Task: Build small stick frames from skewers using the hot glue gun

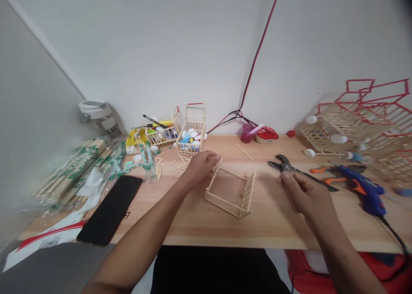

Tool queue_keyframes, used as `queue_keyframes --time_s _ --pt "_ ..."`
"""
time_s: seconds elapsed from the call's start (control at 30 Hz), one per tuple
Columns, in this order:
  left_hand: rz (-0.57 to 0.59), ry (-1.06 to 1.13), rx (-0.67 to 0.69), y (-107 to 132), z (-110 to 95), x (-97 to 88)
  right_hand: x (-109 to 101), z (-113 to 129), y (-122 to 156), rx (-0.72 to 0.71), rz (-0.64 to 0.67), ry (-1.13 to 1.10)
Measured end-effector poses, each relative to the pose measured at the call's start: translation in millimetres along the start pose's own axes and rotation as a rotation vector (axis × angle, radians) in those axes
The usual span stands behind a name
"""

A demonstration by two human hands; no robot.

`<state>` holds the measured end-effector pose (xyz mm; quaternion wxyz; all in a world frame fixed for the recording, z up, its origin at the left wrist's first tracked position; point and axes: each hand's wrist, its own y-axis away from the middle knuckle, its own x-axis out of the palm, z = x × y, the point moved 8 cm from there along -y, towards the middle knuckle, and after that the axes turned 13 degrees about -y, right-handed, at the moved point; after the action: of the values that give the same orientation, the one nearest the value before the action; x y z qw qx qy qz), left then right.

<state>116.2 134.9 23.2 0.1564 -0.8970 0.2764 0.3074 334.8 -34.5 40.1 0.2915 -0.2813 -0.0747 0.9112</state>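
My left hand (203, 166) has its fingers closed at the upper left corner of a small wooden stick frame (227, 204). Thin sticks form the frame's outline, and a slatted panel stands at its right side. To the right, my right hand (301, 191) is closed in a pinch, with thumb against forefinger. Whatever its fingertips hold, if anything, cannot be made out. In view the hand overlaps dark pliers (283, 161); whether it touches them I cannot tell.
A blue glue gun (363, 184) and stick-built carts (350, 118) stand right. Behind are a small cart with bottle caps (191, 141), loose cut sticks (159, 169) and a red lid (267, 134). Left lie a black phone (111, 208) and bagged sticks (74, 167).
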Motion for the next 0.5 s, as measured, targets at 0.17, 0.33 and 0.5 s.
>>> queue_keyframes --time_s 0.17,0.33,0.5 --pt "-0.047 -0.223 0.056 5 -11 -8.9 45 34 -62 -0.174 0.410 0.197" --pt "-0.035 -0.285 0.063 7 -14 -9.5 105 39 -84 -0.167 0.752 0.522" --pt "0.001 -0.264 0.049 8 -15 -6.7 136 38 -85 -0.163 0.880 0.553"
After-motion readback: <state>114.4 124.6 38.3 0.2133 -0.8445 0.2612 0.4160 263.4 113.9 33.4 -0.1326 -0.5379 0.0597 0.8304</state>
